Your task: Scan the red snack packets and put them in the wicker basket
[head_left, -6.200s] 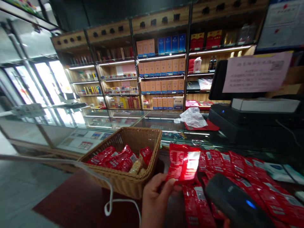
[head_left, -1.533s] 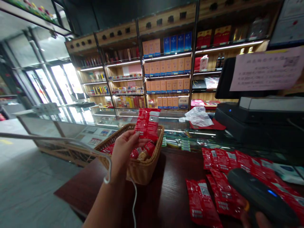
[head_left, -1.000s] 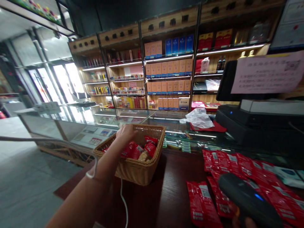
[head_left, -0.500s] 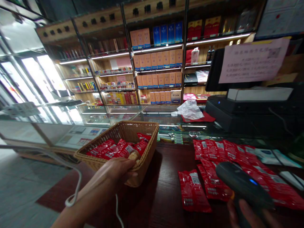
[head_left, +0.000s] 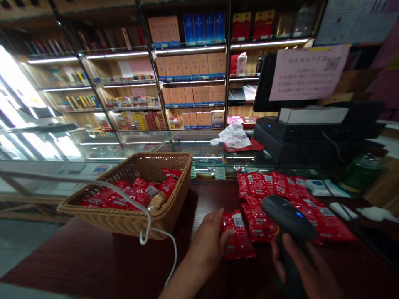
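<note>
My left hand (head_left: 208, 236) is at the left edge of a single red packet (head_left: 239, 238) on the dark counter, thumb over its edge and fingers closed against it. My right hand (head_left: 291, 253) wraps round the handle of a black barcode scanner (head_left: 288, 216), which has a blue light on top. The scanner is held above several red packets (head_left: 274, 185) laid in overlapping rows. To the left stands a wicker basket (head_left: 177, 207) with more red packets (head_left: 137, 191) inside. A tan packet (head_left: 157, 201) lies in its near right corner.
A white cable (head_left: 124, 195) hangs in front of the basket. Behind the counter (head_left: 93, 257) runs a glass display case (head_left: 174, 145). A monitor (head_left: 264, 83) with a pink notice stands at the back right, near a green jar (head_left: 363, 172).
My left hand has moved right, from the tan packet in the basket to the single red packet on the counter. The view has turned right, and the scanner remains in my right hand.
</note>
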{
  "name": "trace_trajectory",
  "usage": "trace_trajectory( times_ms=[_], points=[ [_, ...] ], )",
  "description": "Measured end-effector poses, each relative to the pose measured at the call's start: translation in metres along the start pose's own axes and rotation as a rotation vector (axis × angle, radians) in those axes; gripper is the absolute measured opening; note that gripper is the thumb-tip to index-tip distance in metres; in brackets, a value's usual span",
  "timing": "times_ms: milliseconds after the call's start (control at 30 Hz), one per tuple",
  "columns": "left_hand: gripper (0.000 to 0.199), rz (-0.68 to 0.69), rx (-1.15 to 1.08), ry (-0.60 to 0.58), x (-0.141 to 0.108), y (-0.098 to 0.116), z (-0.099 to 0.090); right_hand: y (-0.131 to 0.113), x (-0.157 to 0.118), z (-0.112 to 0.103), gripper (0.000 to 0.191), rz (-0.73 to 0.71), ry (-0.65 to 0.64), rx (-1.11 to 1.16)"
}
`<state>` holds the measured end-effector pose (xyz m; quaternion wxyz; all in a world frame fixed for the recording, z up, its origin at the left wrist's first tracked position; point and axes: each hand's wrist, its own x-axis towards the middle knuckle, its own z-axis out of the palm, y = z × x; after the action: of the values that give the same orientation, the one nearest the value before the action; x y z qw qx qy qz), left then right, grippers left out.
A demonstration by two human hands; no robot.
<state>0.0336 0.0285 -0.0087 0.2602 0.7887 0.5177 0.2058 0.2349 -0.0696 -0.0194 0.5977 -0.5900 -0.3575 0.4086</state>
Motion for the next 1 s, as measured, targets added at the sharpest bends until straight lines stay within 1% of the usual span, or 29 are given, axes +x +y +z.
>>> trace_trajectory(
  times_ms=[33,100,167,267,367,433,500,567,600,700,767,833,900,933,1000],
  points=[
    [0.055,-0.101,0.071,0.002,0.016,0.002,0.013,-0.001,0.002,0.003,0.051,0.06,-0.027,0.04],
    [0.045,-0.194,0.13,0.019,0.043,0.002,0.029,0.001,0.004,0.007,0.05,0.091,-0.057,0.076],
    [0.037,-0.218,0.137,0.026,0.06,-0.001,0.034,0.005,0.005,0.008,0.05,0.077,-0.081,0.095],
    [0.021,-0.211,0.11,0.016,0.067,-0.01,0.034,0.007,0.002,0.004,0.051,0.067,-0.088,0.112],
    [0.005,-0.161,0.023,0.011,0.062,-0.022,0.033,0.005,0.001,0.001,0.054,0.098,-0.098,0.096],
    [0.008,-0.12,-0.073,0.015,0.056,-0.026,0.032,0.004,0.002,0.001,0.054,0.09,-0.095,0.071],
    [0.01,-0.081,-0.179,0.023,0.048,-0.025,0.028,0.005,0.004,0.005,0.052,0.044,-0.039,0.023],
    [0.011,-0.045,-0.274,0.028,0.038,-0.018,0.022,0.007,0.008,0.011,0.049,-0.021,0.012,-0.027],
    [0.01,-0.025,-0.343,0.032,0.032,-0.012,0.019,0.008,0.01,0.015,0.05,-0.04,0.016,-0.044],
    [0.011,0.014,-0.61,0.034,0.016,0.007,0.007,0.008,0.014,0.026,0.053,-0.048,0.012,-0.043],
    [0.013,0.019,-0.757,0.02,0.007,0.018,0.001,0.004,0.013,0.031,0.053,-0.036,0.033,-0.047],
    [0.015,0.009,-0.852,0.009,0.0,0.023,-0.002,-0.001,0.01,0.035,0.047,-0.038,0.048,-0.057],
    [0.016,-0.021,-0.991,0.009,-0.006,0.023,-0.003,-0.008,0.005,0.037,0.042,-0.037,0.076,-0.057],
    [0.024,-0.041,-1.078,-0.003,-0.009,0.021,-0.001,-0.011,0.002,0.038,0.042,-0.032,0.1,-0.035],
    [0.056,-0.056,-1.239,-0.086,-0.016,0.015,0.005,-0.016,-0.001,0.04,0.041,-0.014,0.149,0.037]
  ],
)
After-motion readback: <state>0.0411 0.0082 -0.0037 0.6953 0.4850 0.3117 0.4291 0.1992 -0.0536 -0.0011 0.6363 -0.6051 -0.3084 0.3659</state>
